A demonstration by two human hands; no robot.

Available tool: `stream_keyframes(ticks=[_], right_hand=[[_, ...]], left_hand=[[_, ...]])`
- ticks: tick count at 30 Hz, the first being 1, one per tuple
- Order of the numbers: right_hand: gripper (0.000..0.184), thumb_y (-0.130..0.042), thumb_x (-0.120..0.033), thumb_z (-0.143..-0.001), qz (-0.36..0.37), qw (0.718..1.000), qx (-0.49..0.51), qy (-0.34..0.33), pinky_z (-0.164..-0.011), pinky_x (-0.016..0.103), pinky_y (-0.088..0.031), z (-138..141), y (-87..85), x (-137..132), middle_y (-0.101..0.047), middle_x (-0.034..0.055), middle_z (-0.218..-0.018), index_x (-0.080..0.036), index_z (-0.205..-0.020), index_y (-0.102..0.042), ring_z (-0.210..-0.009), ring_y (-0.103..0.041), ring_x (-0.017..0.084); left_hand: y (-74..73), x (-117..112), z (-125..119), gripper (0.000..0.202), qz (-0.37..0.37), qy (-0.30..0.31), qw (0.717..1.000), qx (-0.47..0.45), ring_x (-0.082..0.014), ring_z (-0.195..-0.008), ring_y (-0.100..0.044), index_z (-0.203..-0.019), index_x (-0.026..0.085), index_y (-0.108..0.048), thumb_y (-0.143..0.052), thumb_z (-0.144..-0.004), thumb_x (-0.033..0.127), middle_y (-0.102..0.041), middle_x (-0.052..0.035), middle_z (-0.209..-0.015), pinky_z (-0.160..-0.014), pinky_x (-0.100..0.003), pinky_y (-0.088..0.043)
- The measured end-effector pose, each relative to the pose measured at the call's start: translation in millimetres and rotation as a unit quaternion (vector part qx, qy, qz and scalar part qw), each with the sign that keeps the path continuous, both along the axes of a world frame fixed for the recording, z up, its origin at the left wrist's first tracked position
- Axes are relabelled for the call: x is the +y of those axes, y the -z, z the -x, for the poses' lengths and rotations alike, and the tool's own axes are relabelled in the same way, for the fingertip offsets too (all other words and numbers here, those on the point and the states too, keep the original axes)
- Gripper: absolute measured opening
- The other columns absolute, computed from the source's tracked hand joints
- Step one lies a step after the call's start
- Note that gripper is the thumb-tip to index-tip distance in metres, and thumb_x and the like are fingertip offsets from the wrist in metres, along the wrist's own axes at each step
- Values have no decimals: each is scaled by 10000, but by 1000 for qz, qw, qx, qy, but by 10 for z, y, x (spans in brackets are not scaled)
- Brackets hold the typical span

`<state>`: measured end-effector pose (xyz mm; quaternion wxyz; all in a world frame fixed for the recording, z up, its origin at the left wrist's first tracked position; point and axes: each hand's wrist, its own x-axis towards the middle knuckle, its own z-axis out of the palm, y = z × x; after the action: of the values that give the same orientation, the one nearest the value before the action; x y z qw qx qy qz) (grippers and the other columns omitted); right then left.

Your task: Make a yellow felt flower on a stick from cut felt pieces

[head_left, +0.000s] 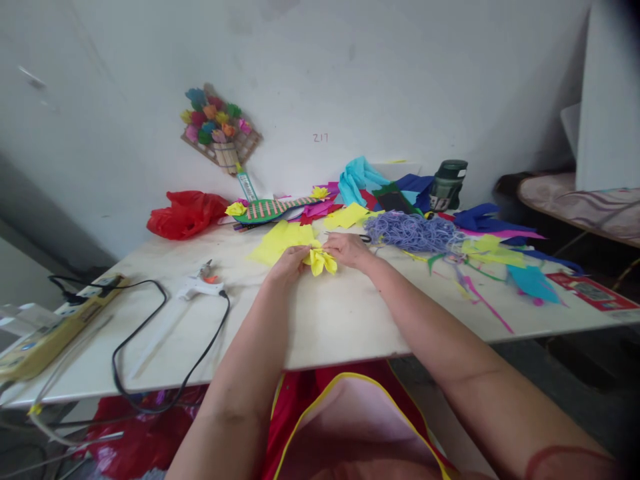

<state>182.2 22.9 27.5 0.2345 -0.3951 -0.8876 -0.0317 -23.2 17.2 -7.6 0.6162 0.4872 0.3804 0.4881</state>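
Red apron with yellow trim (304, 392) lies nearest, at six o'clock from a yellow crepe-paper flower (323, 262) held over the white tabletop (345, 327). The left hand (291, 261) pinches the flower's nine-o'clock side between closed fingertips; the right hand (349, 250) grips its upper edge, toward one o'clock. From the flower, yellow crepe paper (280, 240) lies at ten o'clock, tangled lavender yarn (415, 232) at two, and a white glue gun (200, 288) just below nine.
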Motion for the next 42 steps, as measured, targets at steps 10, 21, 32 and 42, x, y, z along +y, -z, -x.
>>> stream_keyframes(ticks=[10, 21, 32, 42], right_hand=[[270, -634, -234, -945, 120, 991, 65, 2, -811, 258, -505, -77, 13, 86, -823, 52, -1116, -252, -1133, -828, -1010, -748, 205], [233, -643, -226, -952, 58, 998, 27, -29, -707, 243, -419, -91, 22, 142, -792, 54, -1000, -240, -1079, -838, -871, -691, 166], [301, -511, -252, -1011, -31, 996, -84, 17, -629, 298, -306, 0, -177, -182, -764, 74, -1040, -231, -1007, -812, -833, -636, 186], [240, -608, -247, -959, 39, 999, 11, -3, -707, 256, -399, -52, -13, 18, -762, 53, -1013, -239, -1048, -831, -862, -657, 164]], left_hand=[[-70, -47, -40, 541, -76, -3, 990, 116, -173, -692, -662, -800, 144, -735, -848, -646, 650, -740, -53, -733, -676, -272, -527], [-79, -61, -45, 554, -82, -9, 988, 130, -193, -760, -687, -822, 137, -738, -827, -669, 662, -730, -62, -753, -703, -289, -544], [7, 14, -11, 405, -29, 0, 999, 35, -182, -695, -672, -734, 124, -715, -907, -652, 471, -726, -82, -737, -662, -285, -546], [-19, -7, -32, 430, -76, -10, 990, 117, -193, -724, -674, -730, 156, -702, -854, -661, 553, -706, -45, -700, -672, -281, -526]])
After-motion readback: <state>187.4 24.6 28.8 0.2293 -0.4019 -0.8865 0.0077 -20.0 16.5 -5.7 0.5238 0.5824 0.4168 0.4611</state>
